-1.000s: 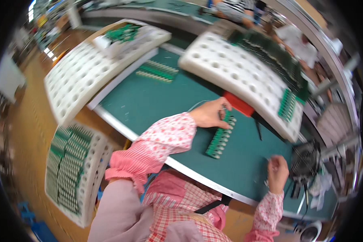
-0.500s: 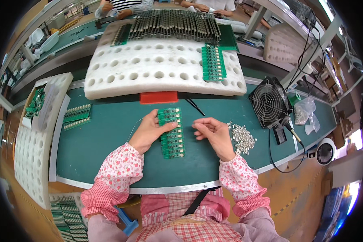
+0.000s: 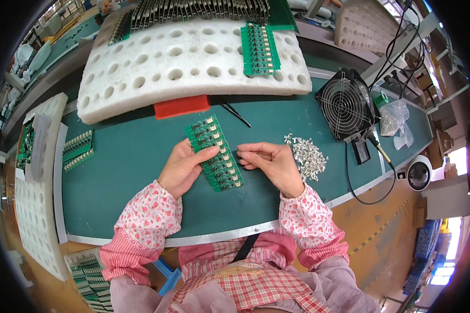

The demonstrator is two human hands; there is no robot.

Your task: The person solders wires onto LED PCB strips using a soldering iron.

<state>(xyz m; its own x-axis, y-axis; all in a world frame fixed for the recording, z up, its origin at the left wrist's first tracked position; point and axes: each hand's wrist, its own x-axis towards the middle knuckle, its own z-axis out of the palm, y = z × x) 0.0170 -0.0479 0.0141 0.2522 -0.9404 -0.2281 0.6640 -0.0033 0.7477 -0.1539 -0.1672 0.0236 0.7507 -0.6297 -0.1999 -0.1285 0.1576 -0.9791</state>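
Note:
A green circuit board panel (image 3: 220,161) is gripped by my left hand (image 3: 180,168), thumb on its face and the fingers out of sight beneath. Rows of small white and black components cover the panel, which is tilted with its top toward the left. Just off its right edge, my right hand (image 3: 274,165) has thumb and fingertips pinched together. Whatever sits in that pinch is too small or hidden to make out. Beside the right hand lies a loose pile of small silvery metal parts (image 3: 309,159) on the green mat.
Beyond my hands a white foam block (image 3: 162,60) with holes carries a row of upright boards and one flat green panel (image 3: 260,49). A red tray (image 3: 181,107) and black tweezers (image 3: 236,115) lie before it. Right stand a black fan (image 3: 344,107) and a soldering iron (image 3: 379,148).
The view has turned, shifting the whole bench in the picture. The panel has gone from nearly upright to slanted. My right fingertips are closer to its edge and pressed together.

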